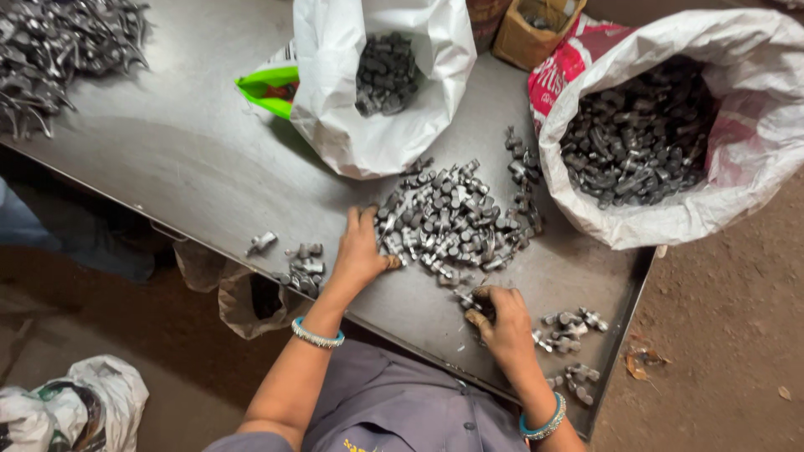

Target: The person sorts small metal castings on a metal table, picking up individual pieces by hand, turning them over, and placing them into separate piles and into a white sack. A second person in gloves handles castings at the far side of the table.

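The counter [193, 159] is a flat grey metal sheet, and its near edge runs diagonally from the left side down to the near right corner.

A large white sack [754, 125] rests on the far right corner, mouth open, filled with dark metal parts. A second, smaller white bag [335, 100] stands at the far edge near the middle, also open and part-filled with the same kind of parts. A green packet [264, 88] lies touching its left side, and a cardboard box [523, 38] sits behind the two sacks. A heap of tangled metal pieces [50, 50] occupies the far left corner.

The central pile of metal parts [452, 222] lies in the middle of the counter, between the two sacks and the near edge. Smaller groups lie along the near edge: one cluster [306, 268] to the left, one cluster [569, 322] near the right corner.

The left hand [360, 247] lies flat, fingers spread apart, pressed against the left side of the central pile. The right hand [498, 322] sits near the counter's near edge, just below the pile, fingers curled together around a few parts [469, 300]; how many cannot be told. Each wrist carries a turquoise bangle [316, 336].
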Action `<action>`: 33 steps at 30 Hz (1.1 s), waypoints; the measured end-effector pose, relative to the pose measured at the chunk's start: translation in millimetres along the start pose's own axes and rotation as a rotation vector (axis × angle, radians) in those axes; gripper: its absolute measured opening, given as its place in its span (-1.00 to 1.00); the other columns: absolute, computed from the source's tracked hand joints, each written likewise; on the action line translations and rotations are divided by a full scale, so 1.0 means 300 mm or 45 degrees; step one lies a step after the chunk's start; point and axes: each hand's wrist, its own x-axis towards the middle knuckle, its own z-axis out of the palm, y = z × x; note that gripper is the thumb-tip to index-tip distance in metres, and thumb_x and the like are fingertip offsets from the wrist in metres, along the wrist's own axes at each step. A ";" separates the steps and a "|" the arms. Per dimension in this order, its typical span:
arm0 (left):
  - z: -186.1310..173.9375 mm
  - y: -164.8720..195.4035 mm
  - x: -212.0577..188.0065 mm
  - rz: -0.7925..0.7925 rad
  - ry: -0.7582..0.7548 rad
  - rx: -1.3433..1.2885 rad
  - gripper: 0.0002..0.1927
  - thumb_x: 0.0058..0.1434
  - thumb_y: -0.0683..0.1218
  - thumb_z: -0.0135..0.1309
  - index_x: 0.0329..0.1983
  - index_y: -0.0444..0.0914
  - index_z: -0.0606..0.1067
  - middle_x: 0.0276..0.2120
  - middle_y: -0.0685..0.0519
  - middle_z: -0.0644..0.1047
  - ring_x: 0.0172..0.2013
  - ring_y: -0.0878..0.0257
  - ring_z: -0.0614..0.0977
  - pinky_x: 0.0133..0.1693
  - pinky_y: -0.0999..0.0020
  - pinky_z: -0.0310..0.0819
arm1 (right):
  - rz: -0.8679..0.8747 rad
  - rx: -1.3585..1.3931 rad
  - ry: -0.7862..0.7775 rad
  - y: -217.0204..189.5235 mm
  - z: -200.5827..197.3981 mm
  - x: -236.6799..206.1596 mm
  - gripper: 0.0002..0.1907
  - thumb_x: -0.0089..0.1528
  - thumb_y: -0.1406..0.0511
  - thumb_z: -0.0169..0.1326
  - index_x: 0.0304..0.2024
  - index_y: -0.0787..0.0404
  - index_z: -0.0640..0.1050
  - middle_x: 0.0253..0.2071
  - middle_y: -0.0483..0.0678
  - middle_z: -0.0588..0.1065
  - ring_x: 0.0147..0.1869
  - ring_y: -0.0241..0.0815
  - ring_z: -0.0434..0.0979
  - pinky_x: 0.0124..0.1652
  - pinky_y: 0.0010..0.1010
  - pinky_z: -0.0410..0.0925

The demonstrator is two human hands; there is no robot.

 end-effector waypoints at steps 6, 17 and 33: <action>-0.004 0.047 -0.014 -0.096 -0.123 -0.003 0.07 -0.38 -0.18 0.54 0.28 -0.31 0.30 0.04 -0.15 0.36 -0.05 -0.21 0.54 -0.03 0.00 0.49 | 0.353 0.241 0.093 0.045 0.057 -0.081 -0.66 0.08 0.36 0.33 -0.12 0.25 0.55 -0.23 0.01 0.61 -0.17 -0.13 0.62 -0.14 -0.37 0.44; 0.044 0.212 -0.130 0.083 -0.001 -0.462 -0.40 -0.01 -0.09 0.43 0.15 -0.16 0.56 -0.11 0.04 0.49 -0.35 0.31 0.56 -0.30 0.40 0.55 | 0.579 1.582 -0.001 0.171 0.070 -0.093 -0.69 0.17 0.50 0.22 -0.03 0.34 0.53 -0.15 -0.03 0.58 -0.11 -0.29 0.58 -0.10 -0.49 0.46; 0.332 0.150 -0.228 -0.447 -0.507 -1.622 -0.81 0.19 -0.27 0.25 -0.11 -0.34 0.64 -0.27 0.09 0.65 -0.28 0.38 0.62 -0.23 0.51 0.50 | 1.020 2.034 -0.121 0.241 0.114 -0.113 -0.71 0.31 0.34 0.10 0.05 0.36 0.54 -0.23 0.03 0.61 -0.29 -0.24 0.57 -0.31 -0.48 0.46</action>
